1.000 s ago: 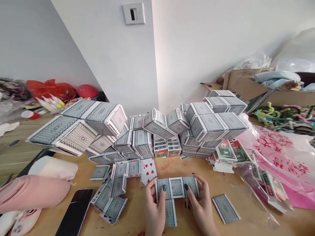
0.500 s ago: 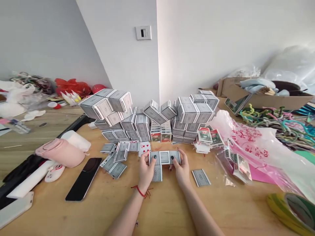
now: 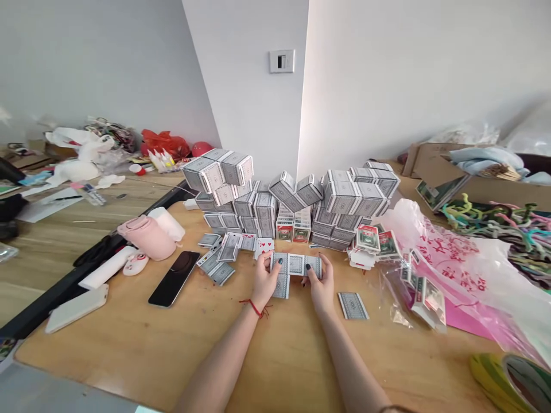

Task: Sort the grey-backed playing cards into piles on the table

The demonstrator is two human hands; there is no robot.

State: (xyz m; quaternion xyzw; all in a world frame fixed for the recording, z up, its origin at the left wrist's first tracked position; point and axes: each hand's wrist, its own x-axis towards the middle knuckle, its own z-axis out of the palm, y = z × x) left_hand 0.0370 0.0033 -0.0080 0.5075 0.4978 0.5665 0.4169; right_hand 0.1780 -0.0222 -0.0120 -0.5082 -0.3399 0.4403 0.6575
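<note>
Between both hands is a small piece made of joined playing cards (image 3: 297, 264), grey patterned backs facing up, with one card hanging down at its left end. My left hand (image 3: 265, 281) pinches that left end, thumb on top; a red string bracelet circles the wrist. The right end is gripped by my right hand (image 3: 321, 281), thumb on top and fingers beneath. Beyond the hands stand stacked blocks of folded playing cards (image 3: 262, 212). A single playing card (image 3: 353, 306) lies right of my right hand. Loose folded cards (image 3: 217, 267) lie to the left.
A black phone (image 3: 174, 279), a pink cup-like item (image 3: 146, 237) and a white phone-shaped item (image 3: 77, 308) lie left. On the right are card boxes (image 3: 367, 240), a printed plastic bag (image 3: 456, 252), yellow-green tape (image 3: 508, 378) and a cardboard box (image 3: 495, 180).
The view has turned left, so the table and stacks appear further right. Both hands keep hold of the joined cards, with little visible change in their grip.
</note>
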